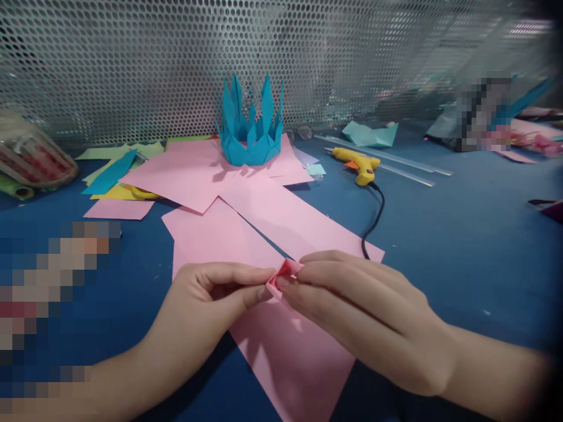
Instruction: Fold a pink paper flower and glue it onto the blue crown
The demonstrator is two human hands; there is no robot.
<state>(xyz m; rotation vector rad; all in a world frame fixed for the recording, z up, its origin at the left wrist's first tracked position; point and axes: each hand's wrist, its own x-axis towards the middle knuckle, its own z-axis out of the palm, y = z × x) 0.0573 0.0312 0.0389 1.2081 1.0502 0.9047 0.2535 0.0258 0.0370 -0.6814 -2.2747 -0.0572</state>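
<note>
Left hand (pixel 193 302) pinching small folded pink paper (pixel 288 268) between thumb and forefinger; right hand (pixel 378 308), fingers close together, gripping its other side. Folded piece sits between both sets of fingertips, over large pink sheets (pixel 294 363) on blue table (pixel 461 234). Behind, blue paper crown (pixel 250 151) standing upright on pink. Over right, yellow glue gun (pixel 360 167), black cord (pixel 380 212) trailing, small dark patch on body too tiny to read. Clear sticks (pixel 407 162) just beside it.
</note>
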